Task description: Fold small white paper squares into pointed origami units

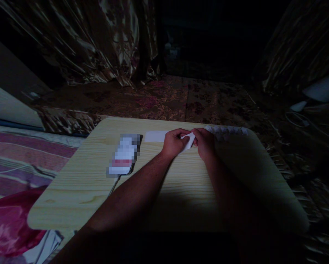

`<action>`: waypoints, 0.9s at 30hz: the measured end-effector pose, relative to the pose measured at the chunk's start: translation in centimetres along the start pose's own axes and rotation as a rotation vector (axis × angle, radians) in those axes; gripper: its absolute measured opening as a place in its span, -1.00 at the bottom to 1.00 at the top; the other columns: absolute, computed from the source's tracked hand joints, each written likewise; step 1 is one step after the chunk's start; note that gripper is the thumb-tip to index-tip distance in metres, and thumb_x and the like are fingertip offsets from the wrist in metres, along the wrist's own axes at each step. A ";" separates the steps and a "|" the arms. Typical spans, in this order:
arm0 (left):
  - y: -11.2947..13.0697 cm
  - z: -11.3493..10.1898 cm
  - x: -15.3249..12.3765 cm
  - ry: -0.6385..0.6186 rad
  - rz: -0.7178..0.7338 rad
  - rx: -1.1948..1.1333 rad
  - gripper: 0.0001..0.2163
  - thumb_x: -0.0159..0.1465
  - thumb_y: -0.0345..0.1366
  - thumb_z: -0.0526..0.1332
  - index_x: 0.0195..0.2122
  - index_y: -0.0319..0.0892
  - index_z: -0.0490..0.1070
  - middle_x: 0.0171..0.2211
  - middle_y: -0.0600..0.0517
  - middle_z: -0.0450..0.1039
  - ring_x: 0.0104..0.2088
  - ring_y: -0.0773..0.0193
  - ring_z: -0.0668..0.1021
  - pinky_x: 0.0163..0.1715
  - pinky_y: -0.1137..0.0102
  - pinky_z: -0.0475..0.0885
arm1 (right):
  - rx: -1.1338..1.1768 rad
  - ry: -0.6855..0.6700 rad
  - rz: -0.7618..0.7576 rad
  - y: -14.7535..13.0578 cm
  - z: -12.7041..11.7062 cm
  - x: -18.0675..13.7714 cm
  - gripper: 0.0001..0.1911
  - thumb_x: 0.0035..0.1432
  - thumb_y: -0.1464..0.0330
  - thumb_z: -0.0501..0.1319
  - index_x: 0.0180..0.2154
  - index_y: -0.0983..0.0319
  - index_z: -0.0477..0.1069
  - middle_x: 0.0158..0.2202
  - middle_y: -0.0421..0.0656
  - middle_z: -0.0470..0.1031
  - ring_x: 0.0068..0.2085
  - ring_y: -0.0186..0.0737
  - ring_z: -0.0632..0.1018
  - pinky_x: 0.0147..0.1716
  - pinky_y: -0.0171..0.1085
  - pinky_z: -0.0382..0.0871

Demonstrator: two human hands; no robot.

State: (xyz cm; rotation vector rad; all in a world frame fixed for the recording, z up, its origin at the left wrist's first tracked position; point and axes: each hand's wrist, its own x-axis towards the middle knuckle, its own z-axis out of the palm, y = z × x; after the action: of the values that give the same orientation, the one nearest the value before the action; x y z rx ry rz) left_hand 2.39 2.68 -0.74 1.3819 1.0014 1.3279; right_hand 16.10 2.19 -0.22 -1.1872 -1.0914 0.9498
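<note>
Between both hands, above the far part of the wooden table point(142, 205), is a small folded piece of white paper point(188, 142). My left hand point(175, 142) grips its left side, thumb on top. At its upper right corner, my right hand point(205, 142) pinches it with thumb and fingers. Flat on the table, partly behind my left hand, lies a white paper strip point(154, 136). Several small folded paper pieces point(227, 130) sit in a row along the far edge, right of my right hand, some of them in shadow.
A phone point(123, 156) with a blurred screen and a cable point(114, 185) lies left of my left forearm. Beyond the table are a patterned cloth-covered surface point(164, 97) and shiny curtains point(120, 40). Striped bedding point(29, 157) and a red cloth point(13, 220) are at the left.
</note>
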 end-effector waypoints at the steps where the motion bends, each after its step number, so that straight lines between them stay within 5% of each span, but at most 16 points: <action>1: -0.1 0.0 0.0 0.001 0.007 0.009 -0.78 0.06 -0.33 0.37 -0.25 -0.26 0.64 -0.38 -0.03 0.65 -0.44 0.29 0.61 -0.40 0.44 0.50 | -0.002 0.004 0.003 -0.1 0.0 0.0 -0.70 0.09 0.13 0.30 -0.49 0.21 0.43 -0.70 -0.33 0.26 -0.64 -0.40 0.25 -0.67 -0.34 0.04; 27: 0.3 0.1 -0.3 -0.011 0.062 0.112 -0.81 0.11 -0.36 0.33 -0.25 -0.20 0.65 -0.33 -0.02 0.67 -0.36 0.26 0.63 -0.30 0.40 0.50 | 0.059 0.046 0.083 -0.7 0.4 -0.1 -0.75 0.05 0.18 0.24 -0.43 0.24 0.54 -0.69 -0.32 0.26 -0.65 -0.39 0.20 -0.68 -0.31 -0.01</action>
State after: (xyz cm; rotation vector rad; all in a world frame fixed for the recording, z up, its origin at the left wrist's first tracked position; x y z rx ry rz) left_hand 2.43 2.28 -0.49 1.5139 1.0470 1.3252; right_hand 15.69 2.04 0.50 -1.2078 -0.9778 1.0068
